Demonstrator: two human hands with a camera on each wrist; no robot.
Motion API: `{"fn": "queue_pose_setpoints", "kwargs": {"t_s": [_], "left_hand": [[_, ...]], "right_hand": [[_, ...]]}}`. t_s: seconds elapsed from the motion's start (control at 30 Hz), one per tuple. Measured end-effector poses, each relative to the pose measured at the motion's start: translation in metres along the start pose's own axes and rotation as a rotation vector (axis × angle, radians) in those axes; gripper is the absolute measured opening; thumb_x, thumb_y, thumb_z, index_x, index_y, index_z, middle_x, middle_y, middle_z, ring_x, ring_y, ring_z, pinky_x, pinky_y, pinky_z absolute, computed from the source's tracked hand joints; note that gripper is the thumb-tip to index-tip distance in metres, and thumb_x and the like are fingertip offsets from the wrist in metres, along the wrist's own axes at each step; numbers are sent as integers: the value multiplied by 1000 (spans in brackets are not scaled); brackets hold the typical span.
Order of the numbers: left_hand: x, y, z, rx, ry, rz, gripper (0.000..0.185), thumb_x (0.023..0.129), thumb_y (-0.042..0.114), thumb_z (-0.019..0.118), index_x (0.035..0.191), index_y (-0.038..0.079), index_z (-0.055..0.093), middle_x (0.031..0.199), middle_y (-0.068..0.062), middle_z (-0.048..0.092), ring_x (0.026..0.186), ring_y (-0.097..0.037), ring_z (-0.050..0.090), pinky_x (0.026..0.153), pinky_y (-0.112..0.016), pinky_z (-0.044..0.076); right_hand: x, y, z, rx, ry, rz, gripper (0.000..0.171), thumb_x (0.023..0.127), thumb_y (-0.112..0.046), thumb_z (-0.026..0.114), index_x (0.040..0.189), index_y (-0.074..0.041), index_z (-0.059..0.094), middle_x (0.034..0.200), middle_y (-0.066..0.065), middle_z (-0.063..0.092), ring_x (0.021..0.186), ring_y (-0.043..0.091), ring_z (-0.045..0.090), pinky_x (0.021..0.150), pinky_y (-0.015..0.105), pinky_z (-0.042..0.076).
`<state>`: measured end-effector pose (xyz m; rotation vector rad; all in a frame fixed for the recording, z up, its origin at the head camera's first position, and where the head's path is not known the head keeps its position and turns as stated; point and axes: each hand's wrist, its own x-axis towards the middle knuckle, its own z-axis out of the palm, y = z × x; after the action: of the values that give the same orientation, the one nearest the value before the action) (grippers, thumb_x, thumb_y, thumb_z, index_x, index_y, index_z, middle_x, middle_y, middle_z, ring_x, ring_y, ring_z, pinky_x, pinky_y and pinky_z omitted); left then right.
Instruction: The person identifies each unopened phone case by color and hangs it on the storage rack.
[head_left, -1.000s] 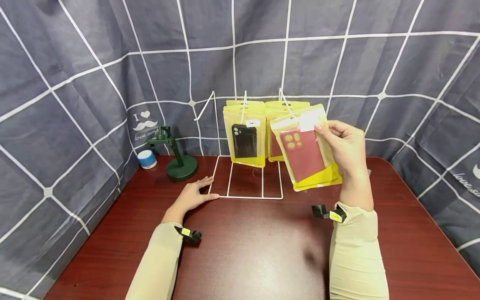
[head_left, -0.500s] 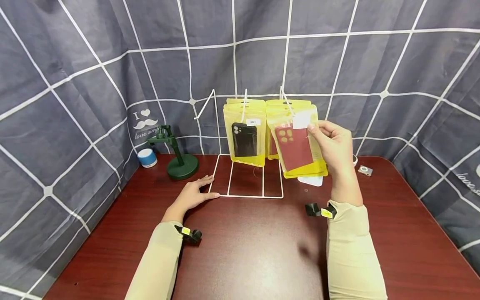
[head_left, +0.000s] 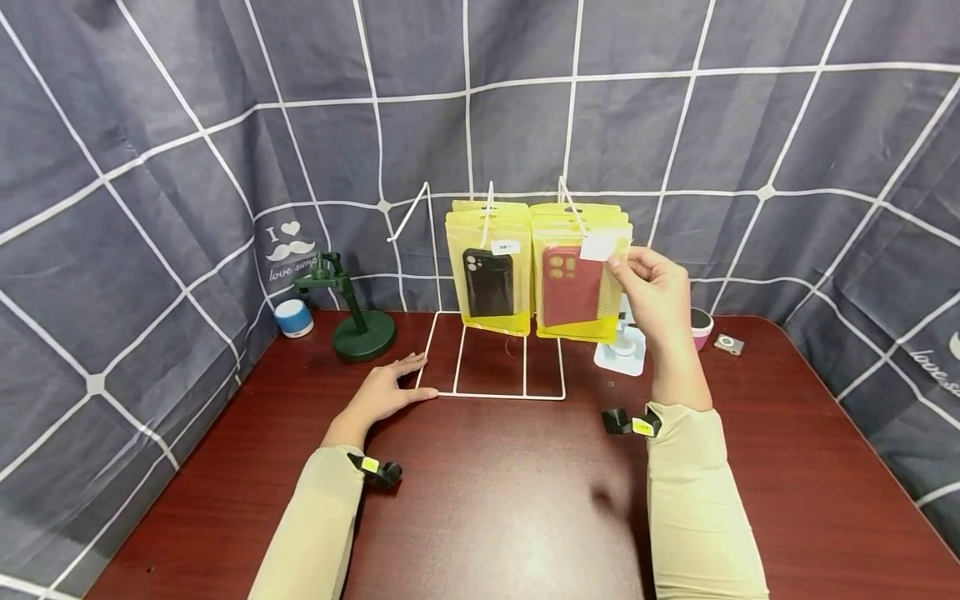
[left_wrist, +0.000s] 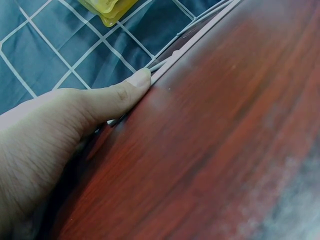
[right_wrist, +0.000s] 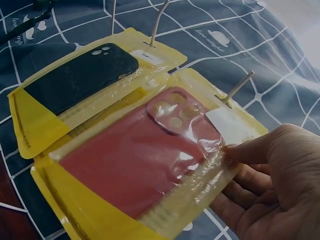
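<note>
My right hand [head_left: 656, 292] pinches the right edge of a yellow clear-front pouch holding a red phone case [head_left: 572, 287], just below its white label. In the right wrist view the tip of a white hook [right_wrist: 241, 86] sticks out through the slot at the pouch's top. Beside it, a pouch with a black phone case [head_left: 490, 283] hangs on the middle hook, with more yellow pouches behind both. My left hand [head_left: 382, 390] rests at the front left corner of the white wire rack [head_left: 510, 396], fingers extended, thumb [left_wrist: 125, 95] along the front bar.
The rack's left hook [head_left: 408, 212] is bare. A green stand [head_left: 363, 333] and a blue-and-white round item [head_left: 293, 318] stand at the left. Behind my right hand are a white stand [head_left: 622, 354], a pink-and-white round item [head_left: 701, 327] and a small silver item [head_left: 728, 343]. A grey checked curtain [head_left: 517, 133] backs the table.
My right hand has moved left and back with the red-case pouch, which has gone from tilted in front to nearly straight on the right hook. My left hand has stayed in place.
</note>
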<state>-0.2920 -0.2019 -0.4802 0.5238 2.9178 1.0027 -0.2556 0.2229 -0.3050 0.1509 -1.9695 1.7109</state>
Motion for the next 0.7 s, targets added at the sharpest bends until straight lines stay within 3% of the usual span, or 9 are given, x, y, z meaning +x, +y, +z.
{"fn": "queue_pose_setpoints", "kwargs": {"t_s": [0.4, 0.7], "left_hand": [[0, 0, -2, 6, 1, 0, 88, 76, 75, 70, 148, 28, 53, 157, 1, 42, 147, -25, 33, 116, -55, 30], [1, -1, 0, 4, -4, 7, 87, 76, 74, 71, 148, 27, 54, 156, 2, 43, 147, -23, 34, 116, -53, 30]], "right_hand": [[2, 1, 0, -36, 8, 17, 27, 94, -21, 74, 111, 0, 74, 88, -3, 77, 80, 11, 65, 72, 19, 48], [1, 2, -5, 7, -27, 38, 27, 94, -17, 73, 114, 0, 73, 93, -2, 77, 84, 11, 68, 76, 18, 51]]}}
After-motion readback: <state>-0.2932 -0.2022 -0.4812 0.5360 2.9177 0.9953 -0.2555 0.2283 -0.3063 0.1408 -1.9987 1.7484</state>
